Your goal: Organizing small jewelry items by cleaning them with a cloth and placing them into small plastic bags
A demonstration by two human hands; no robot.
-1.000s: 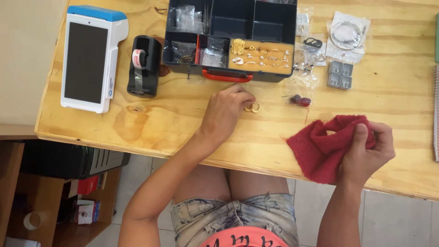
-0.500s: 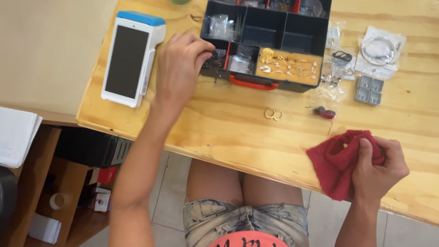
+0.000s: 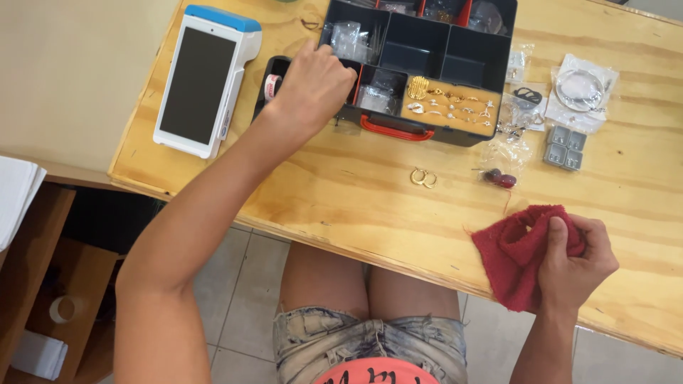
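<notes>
So the left hand (image 3: 313,82) is reaching up to the far side of the counter (image 3: 356,206), sitting curled over the black tape dispenser (image 3: 272,84) right where it meets the left end of the black organizer box (image 3: 427,64). The fingers are tucked under, so I honestly can't tell if they're pinching anything or just resting there closed.

The right hand (image 3: 573,256) is hanging out near the near edge of the counter, over toward the right, and it's clamped on a red cloth (image 3: 512,252), thumb pressing down on top with the cloth bunched up in the grip. Part of the cloth is spilling out flat onto the wood to the left of the hand.

Between the two hands, a pair of gold hoop earrings (image 3: 423,177) is lying loose on the bare wood, just in front of the box's red handle (image 3: 391,129). A little dark red bit (image 3: 500,178) is sitting just to the right of them.

The box is lying open, with gold and silver jewelry pieces (image 3: 448,107) lined up on a tan pad in the front compartment. A white card terminal (image 3: 203,82) is lying by the left edge, and some small clear bags (image 3: 580,89) are scattered near the far right.
</notes>
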